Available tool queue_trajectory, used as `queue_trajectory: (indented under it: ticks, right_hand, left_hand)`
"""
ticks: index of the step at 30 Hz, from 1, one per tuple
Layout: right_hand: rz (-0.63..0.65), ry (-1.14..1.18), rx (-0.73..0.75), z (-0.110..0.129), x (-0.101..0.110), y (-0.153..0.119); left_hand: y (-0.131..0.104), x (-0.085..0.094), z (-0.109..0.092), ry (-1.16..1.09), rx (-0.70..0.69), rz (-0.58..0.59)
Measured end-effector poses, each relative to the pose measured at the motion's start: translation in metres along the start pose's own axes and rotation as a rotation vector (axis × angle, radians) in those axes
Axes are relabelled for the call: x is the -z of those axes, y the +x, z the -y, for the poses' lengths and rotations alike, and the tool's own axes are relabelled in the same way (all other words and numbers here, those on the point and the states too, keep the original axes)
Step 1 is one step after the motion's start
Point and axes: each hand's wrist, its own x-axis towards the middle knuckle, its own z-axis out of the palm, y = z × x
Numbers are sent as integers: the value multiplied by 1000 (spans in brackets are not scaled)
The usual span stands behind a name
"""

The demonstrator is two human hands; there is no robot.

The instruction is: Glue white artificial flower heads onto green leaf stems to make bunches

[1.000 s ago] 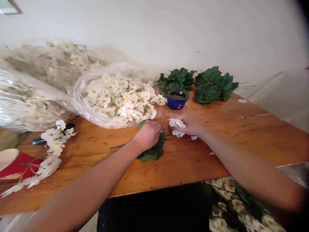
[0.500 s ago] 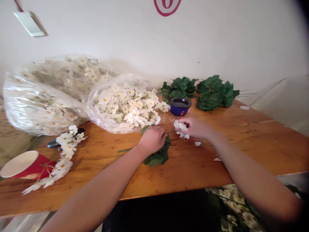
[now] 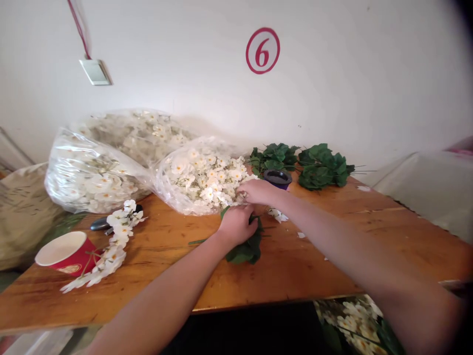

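Note:
My left hand (image 3: 240, 226) is closed around a sprig of green artificial leaves (image 3: 244, 251), holding it low over the wooden table. The sprig's stem pokes out to the left. My right hand (image 3: 258, 191) reaches across to the right edge of a heap of white artificial flowers (image 3: 212, 180) with yellow centres. Its fingers are curled together at the blossoms; whatever is between them is hidden. The heap spills from the mouth of a clear plastic bag (image 3: 162, 185). Just below my right wrist, a few white blossoms (image 3: 278, 215) lie on the table.
Behind my right hand stands a small blue pot (image 3: 278, 178) with a black rim. Bunches of green leaves (image 3: 322, 167) lie at the back. To the left are a tipped red paper cup (image 3: 68, 254), a white flower spray (image 3: 117, 241) and a dark-handled tool (image 3: 99, 224).
My right hand has let go of the white blossoms by the pot and moved left to the flower heap. My left hand keeps its hold on the leaves. The camera view has tilted up.

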Motion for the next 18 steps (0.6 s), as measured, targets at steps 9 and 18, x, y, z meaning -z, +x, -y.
queue_trajectory:
  ticks: [9, 18]
  right_hand:
    - [-178, 15, -31, -2, -8, 3]
    - [-725, 1387, -170, 7, 30, -31]
  left_hand:
    - [-6, 11, 3, -141, 54, -55]
    - [-2, 3, 12, -581, 282, -173]
